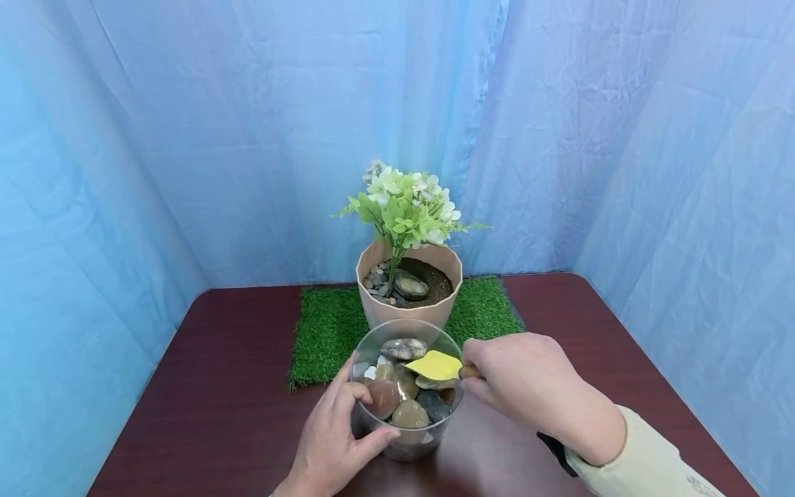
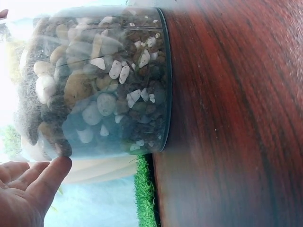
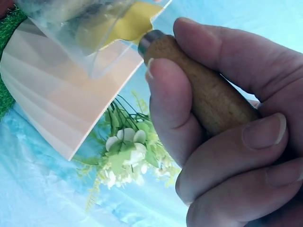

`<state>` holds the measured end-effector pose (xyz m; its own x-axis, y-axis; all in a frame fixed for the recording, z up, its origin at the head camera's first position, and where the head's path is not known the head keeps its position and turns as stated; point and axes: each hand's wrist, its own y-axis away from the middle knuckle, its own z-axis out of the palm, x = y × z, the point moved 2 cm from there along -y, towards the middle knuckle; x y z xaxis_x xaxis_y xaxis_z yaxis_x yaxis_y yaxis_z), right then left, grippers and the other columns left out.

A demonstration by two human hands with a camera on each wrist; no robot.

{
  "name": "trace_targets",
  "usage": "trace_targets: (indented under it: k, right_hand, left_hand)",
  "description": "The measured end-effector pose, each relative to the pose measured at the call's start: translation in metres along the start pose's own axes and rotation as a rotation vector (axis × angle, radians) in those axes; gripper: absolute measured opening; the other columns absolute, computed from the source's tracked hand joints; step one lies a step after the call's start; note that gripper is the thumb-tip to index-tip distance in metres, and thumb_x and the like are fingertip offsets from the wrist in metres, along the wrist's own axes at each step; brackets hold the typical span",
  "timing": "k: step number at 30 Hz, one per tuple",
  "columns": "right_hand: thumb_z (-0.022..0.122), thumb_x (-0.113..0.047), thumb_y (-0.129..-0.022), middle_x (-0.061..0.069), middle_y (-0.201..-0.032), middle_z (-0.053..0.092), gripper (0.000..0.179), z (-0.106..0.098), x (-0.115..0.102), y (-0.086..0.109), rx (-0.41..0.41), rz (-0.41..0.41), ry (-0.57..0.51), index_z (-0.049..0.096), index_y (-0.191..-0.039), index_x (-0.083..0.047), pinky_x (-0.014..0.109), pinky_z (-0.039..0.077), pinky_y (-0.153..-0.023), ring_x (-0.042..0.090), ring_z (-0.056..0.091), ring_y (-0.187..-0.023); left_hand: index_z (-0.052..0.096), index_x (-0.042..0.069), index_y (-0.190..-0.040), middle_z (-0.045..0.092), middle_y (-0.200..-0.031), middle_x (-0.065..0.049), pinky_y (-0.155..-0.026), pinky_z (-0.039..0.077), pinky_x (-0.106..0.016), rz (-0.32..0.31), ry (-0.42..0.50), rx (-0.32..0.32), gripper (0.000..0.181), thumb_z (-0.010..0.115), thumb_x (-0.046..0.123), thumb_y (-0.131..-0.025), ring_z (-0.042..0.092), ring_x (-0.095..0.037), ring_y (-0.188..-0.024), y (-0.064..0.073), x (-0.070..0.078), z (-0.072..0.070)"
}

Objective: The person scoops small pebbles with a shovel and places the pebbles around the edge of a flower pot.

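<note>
A clear plastic tub (image 1: 408, 452) of stones stands on the table, close in front of the person. The left hand (image 1: 335, 424) holds it at the near left, with a finger over the rim and the thumb along the front wall. The right hand (image 1: 531, 383) grips a small trowel by its wooden handle (image 3: 203, 85), fingers curled round it. The trowel's yellow blade (image 1: 437, 366) reaches inside the tub's rim, over large smooth stones (image 1: 410, 414). Through the wall, the left wrist view shows smaller pebbles (image 2: 106, 104) and white stone chips below.
Behind the tub, a pale pink pot (image 1: 410, 317) holds dark soil (image 1: 439, 281), small pebbles, one large stone (image 1: 410, 284) and a white-flowered plant (image 1: 413, 207). It stands on an artificial grass mat (image 1: 329, 338). Blue curtains (image 1: 279, 138) surround the dark red table (image 1: 217, 386).
</note>
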<state>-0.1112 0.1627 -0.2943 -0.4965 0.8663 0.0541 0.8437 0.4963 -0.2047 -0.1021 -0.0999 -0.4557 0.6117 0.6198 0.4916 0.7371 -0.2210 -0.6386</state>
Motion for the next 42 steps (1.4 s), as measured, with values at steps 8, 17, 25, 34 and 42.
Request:
trace_targets:
  k: [8,17,25,34,42]
  right_hand:
    - [0.08,-0.034,-0.087,-0.018,-0.055,0.035,0.038,0.011,-0.002,-0.004,-0.009,0.013,0.021,0.046,-0.069,-0.032,0.029,0.031,-0.043,0.002,0.034,-0.05]
    - [0.078,-0.031,-0.089,-0.018,-0.056,0.033,0.036,0.018,-0.002,-0.004,0.037,0.006,0.017,0.047,-0.07,-0.032,0.026,0.028,-0.043,0.003,0.03,-0.05]
    - [0.079,-0.029,-0.086,-0.021,-0.058,0.036,0.028,0.026,-0.005,-0.004,0.095,-0.004,0.021,0.055,-0.074,-0.032,0.026,0.03,-0.043,0.002,0.031,-0.05]
    - [0.081,-0.029,-0.086,-0.021,-0.057,0.036,0.027,0.035,-0.009,-0.008,0.126,-0.017,0.028,0.056,-0.074,-0.032,0.025,0.028,-0.042,0.002,0.029,-0.048]
    - [0.081,-0.029,-0.087,-0.019,-0.056,0.036,0.029,0.04,-0.011,-0.011,0.161,-0.035,0.054,0.055,-0.073,-0.031,0.025,0.027,-0.042,0.002,0.028,-0.048]
  left_hand:
    - [0.053,0.017,-0.102,0.052,-0.154,-0.017,-0.09,0.057,-0.049,0.01,-0.002,0.008,0.052,0.082,0.055,-0.085,0.051,-0.034,-0.144,0.001,0.0,0.0]
    - [0.052,0.017,-0.102,0.054,-0.152,-0.018,-0.09,0.057,-0.049,0.007,-0.001,0.006,0.052,0.082,0.056,-0.085,0.051,-0.035,-0.144,0.0,-0.001,0.0]
    - [0.051,0.019,-0.101,0.053,-0.153,-0.017,-0.088,0.057,-0.049,-0.026,-0.004,-0.024,0.05,0.084,0.054,-0.084,0.052,-0.036,-0.143,0.0,0.0,0.0]
    - [0.052,0.018,-0.102,0.056,-0.15,-0.016,-0.089,0.057,-0.048,-0.011,-0.003,-0.005,0.051,0.083,0.054,-0.084,0.051,-0.035,-0.144,-0.001,0.0,0.0]
    - [0.052,0.018,-0.102,0.054,-0.152,-0.016,-0.087,0.056,-0.046,-0.007,-0.002,0.0,0.051,0.082,0.056,-0.085,0.051,-0.034,-0.144,0.001,0.0,0.001]
